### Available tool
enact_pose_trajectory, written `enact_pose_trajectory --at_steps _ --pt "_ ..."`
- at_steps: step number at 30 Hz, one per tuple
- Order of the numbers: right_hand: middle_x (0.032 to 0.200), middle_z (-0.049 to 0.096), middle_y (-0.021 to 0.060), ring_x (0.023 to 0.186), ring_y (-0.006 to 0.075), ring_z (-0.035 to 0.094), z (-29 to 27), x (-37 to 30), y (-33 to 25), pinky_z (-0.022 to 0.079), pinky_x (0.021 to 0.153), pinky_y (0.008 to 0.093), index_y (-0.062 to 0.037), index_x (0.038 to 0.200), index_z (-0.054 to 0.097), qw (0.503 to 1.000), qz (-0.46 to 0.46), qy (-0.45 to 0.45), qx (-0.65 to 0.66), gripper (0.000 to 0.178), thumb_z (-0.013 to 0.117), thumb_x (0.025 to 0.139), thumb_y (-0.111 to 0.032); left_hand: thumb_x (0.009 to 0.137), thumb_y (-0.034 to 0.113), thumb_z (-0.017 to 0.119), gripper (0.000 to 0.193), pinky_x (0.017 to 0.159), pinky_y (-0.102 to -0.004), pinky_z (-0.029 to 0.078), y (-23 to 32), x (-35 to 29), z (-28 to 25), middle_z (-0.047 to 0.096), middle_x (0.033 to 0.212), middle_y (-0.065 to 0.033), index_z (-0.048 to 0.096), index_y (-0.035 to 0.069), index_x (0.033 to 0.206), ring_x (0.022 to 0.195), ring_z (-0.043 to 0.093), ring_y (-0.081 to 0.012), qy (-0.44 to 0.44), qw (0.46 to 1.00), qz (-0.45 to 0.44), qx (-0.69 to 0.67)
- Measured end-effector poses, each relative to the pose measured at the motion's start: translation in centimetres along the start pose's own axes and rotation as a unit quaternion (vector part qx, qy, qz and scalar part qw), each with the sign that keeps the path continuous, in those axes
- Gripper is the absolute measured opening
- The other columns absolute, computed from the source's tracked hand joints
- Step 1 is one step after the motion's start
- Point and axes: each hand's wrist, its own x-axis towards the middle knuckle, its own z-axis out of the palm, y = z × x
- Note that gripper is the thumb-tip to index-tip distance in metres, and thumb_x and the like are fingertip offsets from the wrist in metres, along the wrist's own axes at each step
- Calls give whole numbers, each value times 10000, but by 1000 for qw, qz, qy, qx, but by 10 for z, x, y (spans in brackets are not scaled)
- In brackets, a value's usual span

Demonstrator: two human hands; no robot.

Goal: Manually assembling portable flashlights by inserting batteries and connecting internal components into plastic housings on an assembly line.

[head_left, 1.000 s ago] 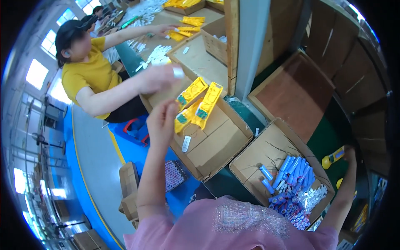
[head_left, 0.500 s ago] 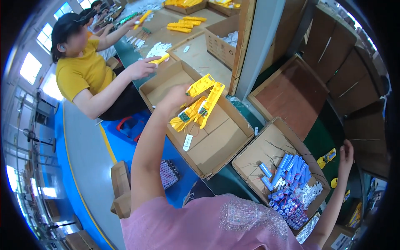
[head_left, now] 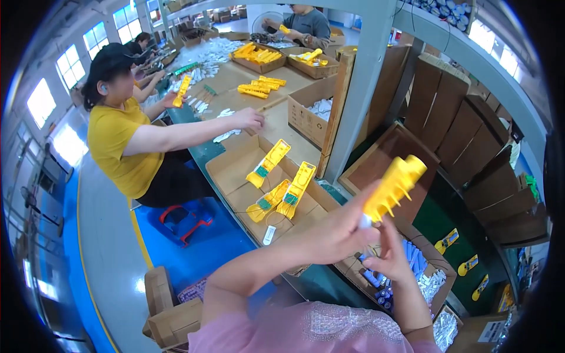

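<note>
My left hand [head_left: 341,236] grips a yellow plastic housing [head_left: 395,187], raised above the boxes with its row of prongs facing right. A whitish part shows at the housing's lower end. My right hand [head_left: 393,256] is just below that end, fingers curled and thumb bent in; what they pinch is too blurred to make out. Beneath my hands, a cardboard box holds blue cylindrical battery cells [head_left: 416,259] and is partly hidden by my arms. Three yellow housings [head_left: 299,189] with green circuit boards lie in the larger open cardboard box [head_left: 226,167], beside a white strip [head_left: 269,235].
A co-worker in a yellow shirt [head_left: 118,126] sits at left, one arm over the table and a yellow housing in the other hand. A grey post [head_left: 362,100] stands ahead. Several yellow pieces [head_left: 468,265] lie on the green surface at right. A carton [head_left: 309,117] holds white parts.
My left hand has come right from the large box, carrying a yellow housing. My right hand has moved left from the green surface to meet it. The view has shifted.
</note>
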Motion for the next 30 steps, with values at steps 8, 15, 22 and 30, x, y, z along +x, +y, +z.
enact_pose_trajectory --at_steps 8,15,22,30 --pt "825 519 48 658 106 524 -2 -40 1 430 556 223 -10 926 490 969 167 -3 181 212 577 742 -71 744 307 579 630 636 -339 426 -20 -13 6 464 925 -143 301 52 1249 776 513 -289 56 942 57 326" --pt "805 470 130 596 268 479 -27 -37 -22 408 524 325 -37 873 580 844 -109 16 -524 228 540 655 14 783 325 537 597 659 -319 426 -22 -33 21 471 920 -162 292 45 1250 759 519 -289 76 956 -66 276" --pt "833 547 120 753 254 558 -30 -26 -20 458 610 289 -37 917 541 883 -151 243 -371 222 539 714 53 840 300 482 459 662 -251 424 -46 -60 83 482 951 -68 315 47 1185 807 499 -128 55 943 -274 -179" --pt "838 561 126 772 267 549 -36 -23 0 445 678 311 -19 849 527 855 -201 229 -421 153 538 713 52 886 265 379 403 736 -244 406 -38 -62 102 472 1018 -51 281 48 1212 824 494 -100 -15 866 -319 -385"
